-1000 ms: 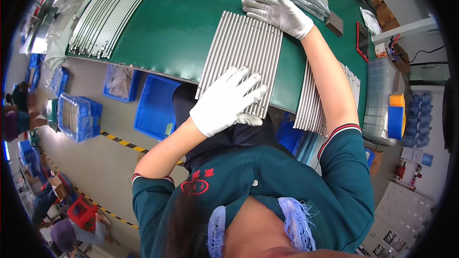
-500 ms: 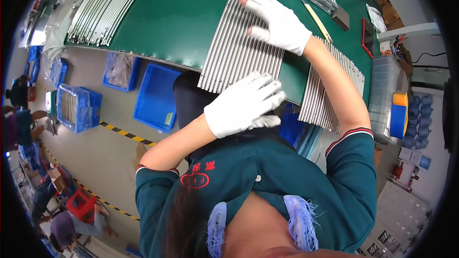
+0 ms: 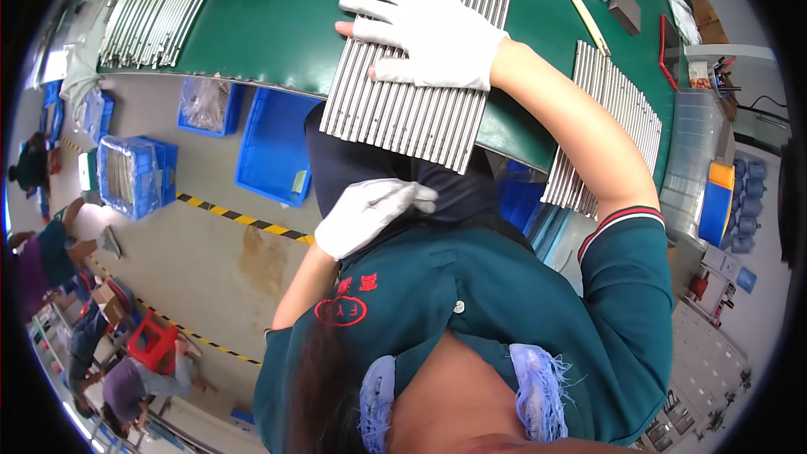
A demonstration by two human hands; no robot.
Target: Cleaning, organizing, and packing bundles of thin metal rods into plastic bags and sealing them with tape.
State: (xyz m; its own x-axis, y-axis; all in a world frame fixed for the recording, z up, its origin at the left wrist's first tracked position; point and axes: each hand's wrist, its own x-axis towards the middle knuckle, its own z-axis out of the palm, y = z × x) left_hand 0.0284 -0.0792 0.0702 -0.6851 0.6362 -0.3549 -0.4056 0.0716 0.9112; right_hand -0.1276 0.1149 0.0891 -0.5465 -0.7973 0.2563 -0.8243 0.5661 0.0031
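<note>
A flat row of slim silvery metal rods point(image 3: 403, 122) lies side by side, its near ends jutting past the green table's edge over my lap. My right hand point(image 3: 429, 34), in a white glove with some bare fingertips, rests flat across the upper part of this row, fingers spread. Below the row, over my dark trousers, my gloved left hand point(image 3: 366, 214) is apart from the rods. Its fingers are bent and pressed together; no rod shows in it. Under my right forearm lies a second row of rods point(image 3: 609, 118).
More rods point(image 3: 164, 8) are spread at the table's point(image 3: 269, 17) far left. A yellow-handled cutter point(image 3: 582, 13) and a grey block point(image 3: 625, 12) lie at the right. Blue bins point(image 3: 273, 147) stand on the floor at left. Several people sit farther off.
My right hand has moved left and settled over the rods, which are shifted up and left in view. My left hand has withdrawn from their near end toward my body, its fingers closing.
</note>
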